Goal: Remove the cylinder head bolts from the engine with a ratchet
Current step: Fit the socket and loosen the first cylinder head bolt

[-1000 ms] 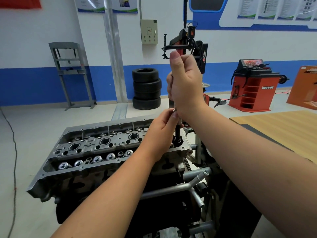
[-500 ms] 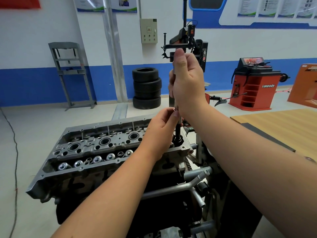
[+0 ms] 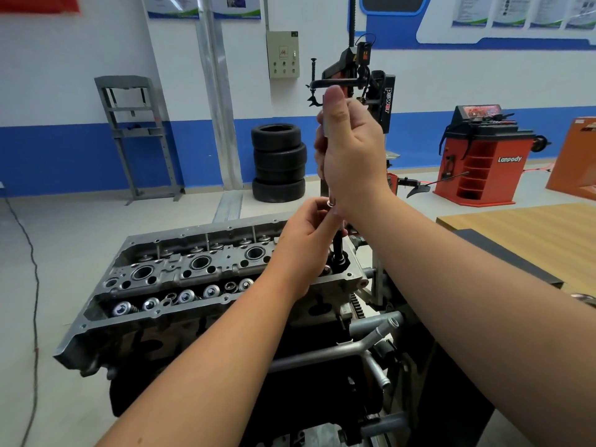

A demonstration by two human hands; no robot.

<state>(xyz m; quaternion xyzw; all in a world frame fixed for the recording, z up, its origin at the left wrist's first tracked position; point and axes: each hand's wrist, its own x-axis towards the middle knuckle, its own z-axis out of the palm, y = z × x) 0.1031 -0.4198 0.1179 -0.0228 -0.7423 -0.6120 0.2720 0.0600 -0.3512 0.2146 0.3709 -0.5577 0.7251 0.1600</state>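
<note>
— Where's the ratchet (image 3: 325,130)?
— Upright in the right hand (image 3: 351,156), fingers wrapped round its handle, thumb on top.
— And the left hand (image 3: 306,240)?
— Lower down, its fingers pinching the shaft with a small silver ring, just above the dark socket (image 3: 338,258).
— The socket sits where?
— At the right end of the cylinder head (image 3: 180,275), atop the engine (image 3: 290,366).
</note>
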